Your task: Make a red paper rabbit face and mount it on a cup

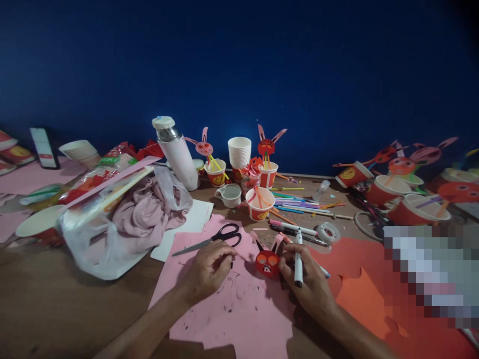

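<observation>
My right hand [305, 279] is closed, with a white marker [298, 262] lying along its fingers, black end down. Its thumb and fingertips touch the edge of a red paper rabbit face [267, 264] with pink ears and drawn features. Over the pink paper sheet [228, 319], my left hand [209, 267] is curled, fingers pressed together. A tiny dark bit shows at its fingertips, too small to name. Black-handled scissors [224, 234] lie just beyond the left hand. Dark scraps are scattered on the pink sheet.
Paper cups with rabbit figures [215, 172] stand at the back and right. A plastic bag with cloth [138, 214] and a thermos [177, 154] are at left. Pens [294, 228], tape [328, 233] and coloured sticks [295, 203] lie beyond my right hand; red paper [422, 324] spreads rightward.
</observation>
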`<state>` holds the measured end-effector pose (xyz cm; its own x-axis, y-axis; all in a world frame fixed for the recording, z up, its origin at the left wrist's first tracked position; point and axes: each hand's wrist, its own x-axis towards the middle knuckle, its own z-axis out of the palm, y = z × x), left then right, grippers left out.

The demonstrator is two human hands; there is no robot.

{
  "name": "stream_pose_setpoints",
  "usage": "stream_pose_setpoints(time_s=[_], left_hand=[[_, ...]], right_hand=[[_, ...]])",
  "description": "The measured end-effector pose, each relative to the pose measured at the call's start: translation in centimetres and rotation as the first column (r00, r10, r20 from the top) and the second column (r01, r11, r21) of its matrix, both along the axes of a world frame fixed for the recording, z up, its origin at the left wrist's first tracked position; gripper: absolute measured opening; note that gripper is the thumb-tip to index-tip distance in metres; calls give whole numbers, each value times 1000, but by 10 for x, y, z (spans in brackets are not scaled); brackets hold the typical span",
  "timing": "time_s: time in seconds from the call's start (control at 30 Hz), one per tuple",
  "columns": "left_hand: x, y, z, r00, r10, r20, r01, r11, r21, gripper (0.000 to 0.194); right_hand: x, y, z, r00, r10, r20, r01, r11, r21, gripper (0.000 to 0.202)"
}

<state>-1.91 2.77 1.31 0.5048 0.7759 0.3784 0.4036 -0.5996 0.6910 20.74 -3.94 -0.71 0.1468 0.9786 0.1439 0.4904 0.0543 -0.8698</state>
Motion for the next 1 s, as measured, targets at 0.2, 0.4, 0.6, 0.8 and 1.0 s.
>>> stream_pose_setpoints(time_s=[0.2,0.4,0.6,0.8,1.0], left_hand=[[0,-2,0,1000,-1,5,1,1000,8,19],[1,-2,0,1000,-17,18,17,1000,7,18],[3,-8,4,1000,-23,12,25,989,-146,15],[5,-14,3,992,-122,6,118,943,-310,15],[5,-14,-4,977,-198,75,212,926,-312,8]], right_hand=[[0,-1,-1,999,-24,39,25,999,-26,21],[0,-2,3,999,-25,31,26,1000,-17,21],[-4,-5,2,999,24,28,-26,997,76,16],[-7,-11,5,995,73,74,-86,977,197,16],[-6,-18,9,971,132,199,-168,970,176,20]])
